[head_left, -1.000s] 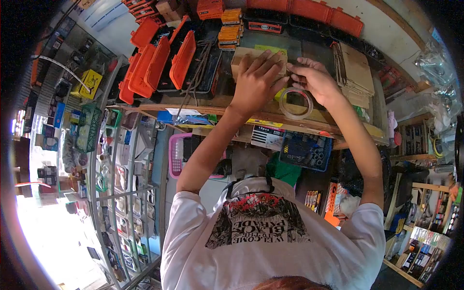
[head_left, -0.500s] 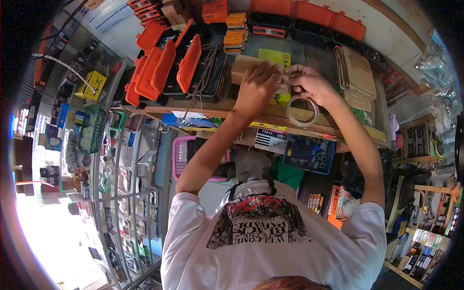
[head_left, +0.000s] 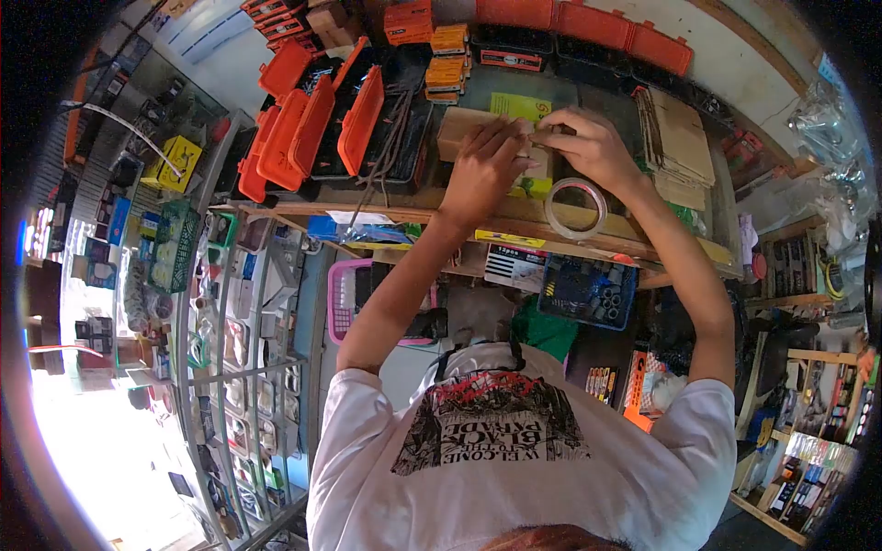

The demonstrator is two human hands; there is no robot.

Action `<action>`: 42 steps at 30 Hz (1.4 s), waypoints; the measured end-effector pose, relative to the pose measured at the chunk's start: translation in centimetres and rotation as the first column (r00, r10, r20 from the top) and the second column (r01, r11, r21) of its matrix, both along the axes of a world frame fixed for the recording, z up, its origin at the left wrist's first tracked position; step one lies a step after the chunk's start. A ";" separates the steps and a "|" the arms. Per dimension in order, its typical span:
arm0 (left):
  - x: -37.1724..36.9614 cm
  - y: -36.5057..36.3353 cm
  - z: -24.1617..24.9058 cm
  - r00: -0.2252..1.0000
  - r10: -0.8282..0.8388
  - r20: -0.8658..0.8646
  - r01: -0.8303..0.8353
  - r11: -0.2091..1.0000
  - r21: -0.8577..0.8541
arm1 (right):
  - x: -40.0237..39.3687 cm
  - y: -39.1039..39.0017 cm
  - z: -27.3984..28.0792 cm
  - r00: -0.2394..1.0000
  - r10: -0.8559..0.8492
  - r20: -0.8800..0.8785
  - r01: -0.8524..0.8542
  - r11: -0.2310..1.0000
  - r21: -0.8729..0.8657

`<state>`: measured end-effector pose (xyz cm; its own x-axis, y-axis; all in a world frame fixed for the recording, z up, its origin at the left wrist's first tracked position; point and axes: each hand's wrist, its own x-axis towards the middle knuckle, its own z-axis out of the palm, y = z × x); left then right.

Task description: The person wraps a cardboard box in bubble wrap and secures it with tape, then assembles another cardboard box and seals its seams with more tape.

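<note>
While both arms reach out over the wooden counter [head_left: 404, 204], the item in hand is a small brown cardboard box [head_left: 464, 124], resting on the counter surface toward its far edge, just in front of a yellow paper label [head_left: 514, 106].

Left hand [head_left: 485, 170]: laid palm-down over the box top, fingers spread flat and pressing, not curled round anything.

Right hand [head_left: 588, 147]: fingers pinched together at the box's right end, apparently on a strip of tape; the strip itself is too thin to make out. A clear roll of adhesive tape [head_left: 575, 208] hangs below this hand, above the counter's near edge.

Step, as judged: sealing the box, with the tape end being laid onto the cardboard. The next move would call for drawing the strip taut across the top while the left hand keeps the box from sliding, then smoothing it down and breaking it off the roll.

Adjacent stock: open orange-lidded black plastic cases [head_left: 322, 129] toward the counter's left end; a stack of flattened cardboard sheets [head_left: 680, 142] toward its right end; a blue plastic crate [head_left: 586, 292] and a pink plastic basket [head_left: 344, 294] below the near edge.
</note>
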<state>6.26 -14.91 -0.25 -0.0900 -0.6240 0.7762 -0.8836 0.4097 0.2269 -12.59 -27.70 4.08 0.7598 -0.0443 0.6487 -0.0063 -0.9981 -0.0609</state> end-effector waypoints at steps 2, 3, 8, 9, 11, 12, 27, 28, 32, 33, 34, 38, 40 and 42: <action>-0.1 0.3 0.1 1.000 0.030 0.010 -0.030 1.000 0.006 | 0.4 -0.5 0.5 0.999 0.042 0.006 -0.041 0.995 -0.095; -0.1 0.4 0.1 0.999 0.045 0.014 -0.045 0.999 0.009 | 0.5 -0.7 0.8 0.998 0.063 0.008 -0.061 0.988 -0.141; 0.0 0.1 -0.5 0.999 0.053 -0.002 -0.053 0.998 0.018 | 1.3 -1.4 1.6 0.986 0.164 -0.042 -0.169 0.970 -0.174; 0.0 0.1 -0.5 0.998 0.062 0.000 -0.062 0.998 0.018 | 1.3 -1.6 1.4 0.982 0.185 -0.044 -0.190 0.969 -0.160; 0.2 -0.1 -0.7 0.998 0.057 0.019 -0.058 0.998 0.029 | 1.3 -2.0 1.2 0.980 0.191 -0.053 -0.197 0.969 -0.148; 0.2 -0.1 -0.7 0.998 0.053 0.028 -0.054 0.998 0.036 | 1.3 -2.1 1.1 0.979 0.193 -0.058 -0.199 0.970 -0.141; -0.1 0.3 -0.4 0.995 0.086 -0.047 -0.080 0.991 0.109 | 1.4 -2.2 0.6 0.985 0.144 -0.091 -0.161 0.961 -0.223; -0.2 0.3 -0.5 0.996 0.086 -0.040 -0.082 0.992 0.096 | 1.4 -2.3 0.7 0.985 0.142 -0.100 -0.162 0.956 -0.244; -0.1 0.3 -0.5 0.995 0.087 -0.056 -0.080 0.988 0.130 | 1.5 -2.6 1.0 0.983 0.160 -0.090 -0.181 0.931 -0.317; -0.1 0.4 -0.5 0.993 0.089 -0.073 -0.077 0.984 0.158 | 1.6 -2.7 1.0 0.982 0.172 -0.078 -0.189 0.924 -0.333; 0.0 0.2 -0.6 0.994 0.081 -0.069 -0.071 0.987 0.143 | 1.6 -2.9 0.9 0.983 0.169 -0.077 -0.185 0.928 -0.324; 0.0 0.2 -0.6 0.996 0.069 -0.062 -0.062 0.991 0.115 | 1.7 -2.9 0.7 0.980 0.180 -0.079 -0.195 0.939 -0.283; 0.0 0.4 -0.5 0.996 0.063 -0.066 -0.055 0.991 0.122 | 1.9 -2.6 1.1 0.978 0.188 -0.086 -0.204 0.946 -0.252; 0.0 0.3 -0.4 0.996 0.046 -0.075 -0.036 0.991 0.128 | 1.9 -2.4 1.3 0.977 0.185 -0.102 -0.204 0.955 -0.217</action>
<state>6.28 -14.62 -0.62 -0.0048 -0.7196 0.6944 -0.8767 0.3370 0.3431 -10.68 -30.13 5.37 0.7887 0.2493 0.5619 0.1935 -0.9683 0.1579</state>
